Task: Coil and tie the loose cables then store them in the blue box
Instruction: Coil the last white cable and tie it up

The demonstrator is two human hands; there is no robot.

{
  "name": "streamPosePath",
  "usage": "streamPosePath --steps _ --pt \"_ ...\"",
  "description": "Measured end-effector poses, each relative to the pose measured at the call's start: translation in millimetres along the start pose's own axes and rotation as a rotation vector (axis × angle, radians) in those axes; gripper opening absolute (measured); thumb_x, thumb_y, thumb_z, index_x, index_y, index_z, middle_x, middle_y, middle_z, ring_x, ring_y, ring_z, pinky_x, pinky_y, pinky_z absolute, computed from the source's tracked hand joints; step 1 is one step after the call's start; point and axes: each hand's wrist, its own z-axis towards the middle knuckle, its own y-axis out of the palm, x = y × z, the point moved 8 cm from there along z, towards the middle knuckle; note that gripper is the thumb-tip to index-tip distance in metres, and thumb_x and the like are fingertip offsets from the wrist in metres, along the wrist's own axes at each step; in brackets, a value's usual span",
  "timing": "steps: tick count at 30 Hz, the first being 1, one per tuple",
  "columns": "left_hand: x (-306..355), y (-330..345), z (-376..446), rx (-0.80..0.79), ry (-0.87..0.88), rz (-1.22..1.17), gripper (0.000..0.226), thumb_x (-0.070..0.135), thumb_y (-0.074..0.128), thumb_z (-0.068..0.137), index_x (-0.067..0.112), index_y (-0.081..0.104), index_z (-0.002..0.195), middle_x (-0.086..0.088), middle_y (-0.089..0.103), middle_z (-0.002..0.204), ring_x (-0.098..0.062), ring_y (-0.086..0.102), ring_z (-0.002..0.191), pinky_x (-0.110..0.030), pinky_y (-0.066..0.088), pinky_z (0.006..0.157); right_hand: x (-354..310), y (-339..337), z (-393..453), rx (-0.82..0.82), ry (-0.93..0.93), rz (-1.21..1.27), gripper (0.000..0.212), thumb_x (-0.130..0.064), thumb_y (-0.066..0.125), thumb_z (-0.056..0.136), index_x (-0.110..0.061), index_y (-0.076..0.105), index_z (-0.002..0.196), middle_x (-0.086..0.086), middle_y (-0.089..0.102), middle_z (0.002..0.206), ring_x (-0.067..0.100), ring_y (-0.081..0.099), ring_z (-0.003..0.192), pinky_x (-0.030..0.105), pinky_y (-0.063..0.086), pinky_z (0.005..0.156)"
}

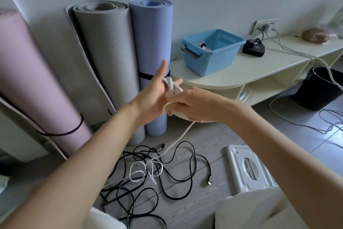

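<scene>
A white cable (178, 138) runs from my hands down to a loose tangle on the floor. Several turns of it are wound around the spread fingers of my left hand (154, 97), held upright in mid-air. My right hand (189, 105) pinches the cable just beside the left palm. Black cables (178, 178) lie tangled on the floor below. The blue box (211, 52) stands on a low white shelf at the back, with a tied coil of cable (203, 46) inside.
Pink (35, 84), grey (109, 61) and blue (154, 47) rolled mats lean on the wall at left. A black charger (253, 48) sits beside the box. A black bin (318, 87), a grey cable and a white plastic stool (246, 169) stand at right.
</scene>
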Motion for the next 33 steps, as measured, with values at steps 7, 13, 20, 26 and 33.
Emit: streamPosePath --steps 7,13,20,26,33 --pt "-3.0 0.0 0.2 -0.097 -0.003 -0.215 0.077 0.068 0.021 0.087 0.007 0.054 0.122 -0.008 0.069 0.106 -0.020 0.067 0.091 -0.036 0.049 0.092 7.2 -24.2 -8.5 0.057 0.066 0.081 0.047 -0.043 0.053 0.089 -0.018 0.056 0.050 -0.002 0.051 0.046 0.006 0.037 0.040 0.017 0.034 0.047" --pt "4.0 -34.8 5.9 0.262 0.182 -0.199 0.037 0.034 0.034 0.101 0.007 0.057 0.092 -0.009 0.069 0.107 -0.017 0.060 0.080 -0.028 0.055 0.075 -15.2 -4.4 -1.7 -0.019 -0.054 -0.102 0.027 -0.023 0.061 0.086 -0.004 0.057 0.067 -0.001 0.040 0.052 0.012 0.032 0.048 0.024 0.028 0.052" --pt "-6.1 3.7 -1.0 -0.090 0.071 0.170 0.047 0.054 0.059 0.082 0.010 0.060 0.099 -0.006 0.053 0.064 -0.019 0.060 0.062 -0.038 0.052 0.079 29.7 -57.8 -11.3 0.310 0.105 0.053 0.031 -0.034 0.075 0.074 -0.018 0.058 0.054 -0.004 0.046 0.046 0.004 0.040 0.040 0.013 0.029 0.044" --pt "22.4 23.1 -17.7 -0.120 0.150 0.162 0.023 0.036 0.047 0.080 0.016 0.056 0.073 0.014 0.023 0.036 -0.001 0.022 0.029 -0.014 0.041 0.059 43.7 -81.2 -15.1 0.494 0.140 0.233 0.051 -0.042 0.075 0.067 -0.006 0.044 0.048 -0.001 0.029 0.045 0.006 0.023 0.038 0.015 0.017 0.043" --pt "32.5 -18.3 -18.3 0.030 0.168 0.035 0.029 0.033 0.045 0.088 0.018 0.037 0.065 0.014 0.024 0.031 -0.001 0.021 0.025 -0.016 0.041 0.059 96.5 -138.0 -61.1 0.924 0.218 0.340 0.047 -0.030 0.074 0.077 -0.015 0.038 0.051 -0.011 0.029 0.036 0.003 0.023 0.039 0.015 0.016 0.044"
